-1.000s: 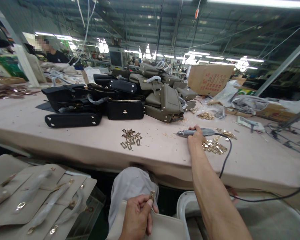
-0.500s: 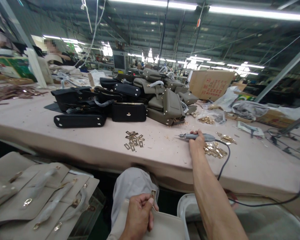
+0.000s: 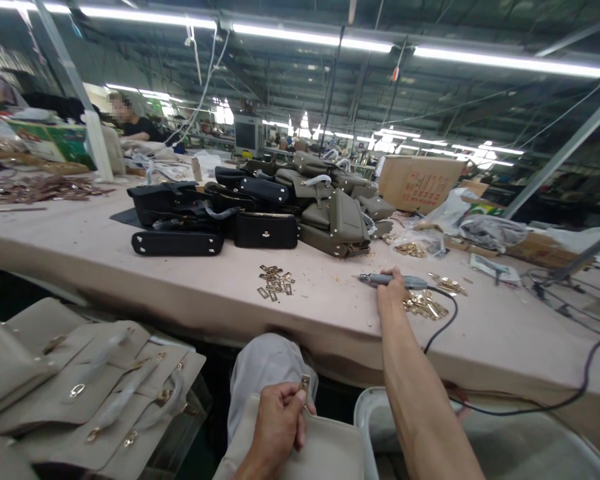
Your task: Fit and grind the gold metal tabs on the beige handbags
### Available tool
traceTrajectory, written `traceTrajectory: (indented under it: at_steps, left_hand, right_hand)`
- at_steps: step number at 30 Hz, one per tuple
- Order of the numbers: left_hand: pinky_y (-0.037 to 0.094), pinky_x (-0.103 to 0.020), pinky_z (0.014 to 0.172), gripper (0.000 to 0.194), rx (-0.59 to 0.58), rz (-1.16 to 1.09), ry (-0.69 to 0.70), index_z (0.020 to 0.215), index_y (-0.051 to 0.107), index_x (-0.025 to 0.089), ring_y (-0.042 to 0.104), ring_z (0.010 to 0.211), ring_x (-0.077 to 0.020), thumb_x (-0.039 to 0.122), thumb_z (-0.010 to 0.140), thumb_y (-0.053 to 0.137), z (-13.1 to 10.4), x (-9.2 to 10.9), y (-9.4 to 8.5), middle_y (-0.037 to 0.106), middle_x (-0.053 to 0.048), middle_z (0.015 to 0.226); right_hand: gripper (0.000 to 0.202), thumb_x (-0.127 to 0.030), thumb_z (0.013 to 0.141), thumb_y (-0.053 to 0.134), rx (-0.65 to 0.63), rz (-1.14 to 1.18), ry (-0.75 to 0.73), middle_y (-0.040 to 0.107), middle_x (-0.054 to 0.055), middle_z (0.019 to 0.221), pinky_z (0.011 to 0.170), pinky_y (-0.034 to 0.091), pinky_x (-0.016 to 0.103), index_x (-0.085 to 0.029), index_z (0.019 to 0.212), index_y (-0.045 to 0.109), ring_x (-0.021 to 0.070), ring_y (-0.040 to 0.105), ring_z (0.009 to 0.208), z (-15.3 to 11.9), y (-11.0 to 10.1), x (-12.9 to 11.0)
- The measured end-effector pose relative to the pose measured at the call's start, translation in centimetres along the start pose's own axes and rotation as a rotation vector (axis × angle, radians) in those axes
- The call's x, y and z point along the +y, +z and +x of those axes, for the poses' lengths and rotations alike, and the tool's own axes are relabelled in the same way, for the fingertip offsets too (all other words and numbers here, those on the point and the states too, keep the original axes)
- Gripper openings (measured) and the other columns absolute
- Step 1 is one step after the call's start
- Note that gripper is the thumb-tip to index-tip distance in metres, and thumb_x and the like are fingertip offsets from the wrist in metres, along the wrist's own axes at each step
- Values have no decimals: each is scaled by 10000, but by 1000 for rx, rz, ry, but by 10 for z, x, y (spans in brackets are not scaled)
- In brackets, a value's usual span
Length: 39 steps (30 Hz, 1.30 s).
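Note:
In my left hand (image 3: 279, 417), a small gold metal plate (image 3: 305, 383) is pinched between thumb and fingers. The plate stands upright at the edge of a beige bag piece (image 3: 333, 443) on my lap. My right arm reaches forward over the table, and my right hand (image 3: 392, 291) is closed around a grey electric screwdriver (image 3: 415, 283) whose tip points left. A dark cord trails from its back end. Just right of that hand lies a pile of gold metal plates (image 3: 425, 304). Dark-centred metal frames (image 3: 275, 283) lie loose left of the screwdriver tip.
Black bags (image 3: 266, 230) and olive bags (image 3: 337, 220) are heaped across the table (image 3: 220, 287). Beige bags (image 3: 95, 380) are stacked low on my left. A white bin (image 3: 364, 408) stands at my right. A cardboard box (image 3: 420, 183) sits behind, and people are in the background.
The view has tilted up and turned slightly left. My right hand still holds the screwdriver over the table, and my left hand keeps its pinch on the plate.

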<state>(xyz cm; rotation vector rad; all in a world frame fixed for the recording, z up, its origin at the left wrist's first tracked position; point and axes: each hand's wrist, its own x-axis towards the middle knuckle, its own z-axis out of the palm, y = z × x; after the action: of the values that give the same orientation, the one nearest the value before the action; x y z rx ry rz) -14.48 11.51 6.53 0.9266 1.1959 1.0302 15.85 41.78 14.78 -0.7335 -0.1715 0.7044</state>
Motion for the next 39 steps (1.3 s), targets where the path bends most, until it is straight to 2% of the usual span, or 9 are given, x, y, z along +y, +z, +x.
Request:
traceTrajectory:
  at_steps: [4,9,17,20,25,39]
  left_hand:
    - [187,-217,359,586,3,2,2,682,684,134,328,264,-92,713,771,678,3,-5,0,489,-9,332]
    - [190,-213,371,521,-8,0,25,696,691,123,337,268,-87,629,816,675,4,-6,1,506,-15,341]
    - [187,-211,367,512,-3,7,23,701,694,122,323,267,-87,618,825,665,2,-4,1,495,-8,335]
    - [195,-210,366,517,-12,21,25,719,704,115,326,267,-87,618,832,659,3,-6,-1,507,-14,339]
    - [204,-206,371,503,-21,25,24,740,713,114,346,272,-88,600,851,650,2,-7,-1,525,-17,351]
    - [195,-218,375,551,-11,26,-3,711,703,124,327,267,-90,663,814,670,2,-2,2,500,-15,334]
  right_hand:
    - [424,-323,896,781,57,53,-26,483,-122,629,577,596,195,-219,797,383,54,510,499,5,-3,0]
    - [422,-278,887,795,115,87,-58,520,-118,666,575,601,199,-223,835,380,55,513,522,10,-7,1]
    - [336,-197,916,734,127,88,-33,533,-103,678,608,615,220,-218,844,407,58,516,523,14,-12,1]
    - [364,-227,910,744,149,75,-61,537,-96,680,614,610,220,-227,823,390,67,537,536,17,-13,3]
    - [431,-375,914,755,220,43,-137,542,-78,672,582,598,245,-250,811,355,110,581,577,28,-12,5]
    - [448,-428,931,702,238,-78,-150,536,-65,673,567,594,280,-274,816,298,136,583,590,45,-13,17]
